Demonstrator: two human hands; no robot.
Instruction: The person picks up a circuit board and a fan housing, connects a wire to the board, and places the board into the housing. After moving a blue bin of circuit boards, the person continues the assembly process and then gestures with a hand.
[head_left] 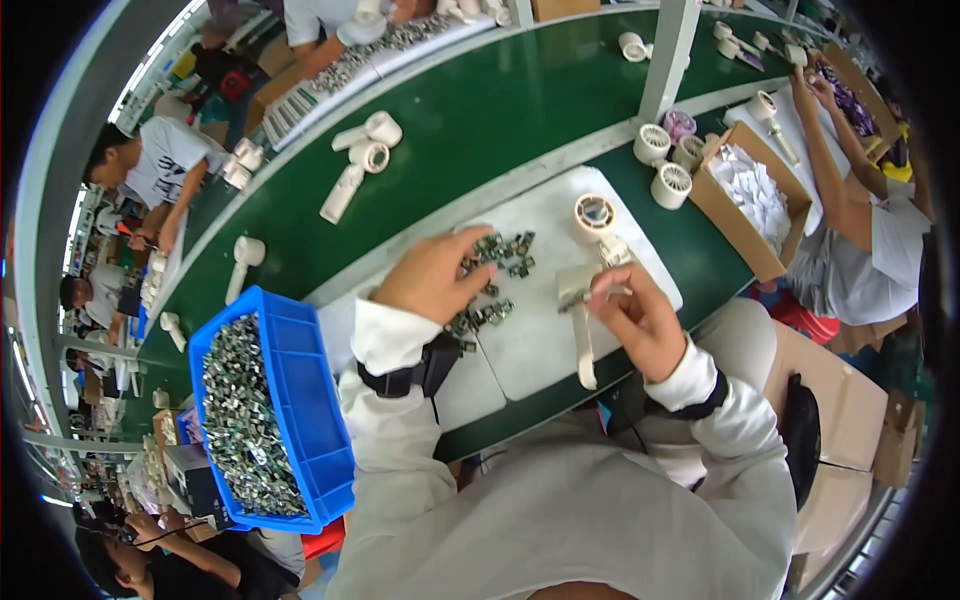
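My left hand (432, 278) rests over a loose pile of small green circuit boards (520, 265) on the white mat, its thumb and forefinger apart around some of them. Fingers of my right hand (640, 322) are pinched on a small circuit board (572, 299), partly hidden by the fingertips. Just beyond that hand lies a cream handheld fan (595, 213) with a round head. A cream curved handle piece (584, 352) extends below the pinched board, toward the mat's near edge; I cannot tell whether it is joined to the fan.
A blue bin (335, 420) full of small circuit boards stands at my left. Several cream fans (368, 157) lie on the green belt (480, 110) beyond the mat. At the right are fan heads (672, 185) and a cardboard box (745, 215) of white papers. Other people work nearby.
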